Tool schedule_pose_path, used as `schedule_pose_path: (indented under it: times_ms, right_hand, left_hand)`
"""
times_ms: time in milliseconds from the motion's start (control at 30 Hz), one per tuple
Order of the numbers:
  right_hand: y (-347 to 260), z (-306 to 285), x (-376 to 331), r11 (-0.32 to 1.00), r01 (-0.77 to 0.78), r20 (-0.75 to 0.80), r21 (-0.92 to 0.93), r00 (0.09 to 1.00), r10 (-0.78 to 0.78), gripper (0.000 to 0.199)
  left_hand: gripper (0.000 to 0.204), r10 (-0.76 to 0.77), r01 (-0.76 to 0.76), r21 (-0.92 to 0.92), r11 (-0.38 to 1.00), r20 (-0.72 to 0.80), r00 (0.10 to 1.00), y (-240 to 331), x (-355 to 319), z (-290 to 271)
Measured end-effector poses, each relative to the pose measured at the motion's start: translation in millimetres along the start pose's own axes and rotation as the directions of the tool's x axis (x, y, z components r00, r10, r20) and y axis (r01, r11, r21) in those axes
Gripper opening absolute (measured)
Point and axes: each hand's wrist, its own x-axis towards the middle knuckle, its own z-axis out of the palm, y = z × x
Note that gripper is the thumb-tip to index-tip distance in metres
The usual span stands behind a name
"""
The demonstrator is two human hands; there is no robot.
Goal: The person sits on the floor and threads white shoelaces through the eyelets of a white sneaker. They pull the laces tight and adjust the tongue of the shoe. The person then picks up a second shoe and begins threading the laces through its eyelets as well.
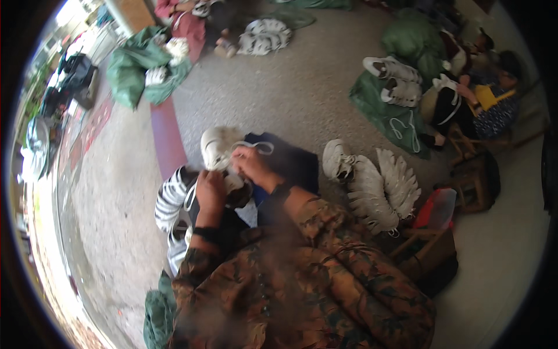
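Camouflage sleeves point(325, 273) fill the lower part of the view, and from them both forearms go up to a white sneaker point(220, 146) that rests on the person's lap, over dark cloth point(290, 163). Left hand point(210, 191) is closed around the near part of the shoe, probably to keep it steady, while right hand point(251, 164) has its fingers pressed together on the white lace point(256, 145), which makes a small loop beside the shoe's opening. A pile of white sneakers with dark stripes point(170, 203) lies just beside the left knee, so they are easy to reach, and another row of white shoes point(378, 186) fans out on the concrete floor at the right, near a low wooden stool point(427, 247). Farther away, green sacks point(136, 67) hold more shoes, and another person point(482, 99) sits at the upper right with pairs on green sheet point(389, 113).
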Motion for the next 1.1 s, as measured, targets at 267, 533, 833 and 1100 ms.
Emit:
schedule_pose_path:
  times_ms: [267,533,833,1100]
  right_hand:
    - [4.3,-6.7,-2.1,0.975,-0.09,0.033,0.202,0.996,0.086,0.004]
    - [0.9,-8.7,2.3,0.971,-0.09,0.049,0.222,0.996,0.081,0.008]
    - [2.5,-8.1,1.9,0.984,-0.049,0.032,0.17,0.999,0.044,0.008]
    - [0.1,-6.0,0.5,0.977,-0.073,0.027,0.199,0.997,0.069,0.008]
  left_hand:
    - [0.008,-0.041,0.028,-0.151,0.988,-0.089,0.995,3.7,-7.3,-8.7]
    - [0.016,0.148,-0.148,0.089,0.985,0.016,0.989,12.2,12.5,-6.5]
    - [0.007,0.4,-0.461,0.117,0.88,0.341,0.851,1.8,35.3,-10.0]
    - [0.008,0.389,-0.399,0.022,0.917,0.176,0.904,-1.5,33.9,-9.9]
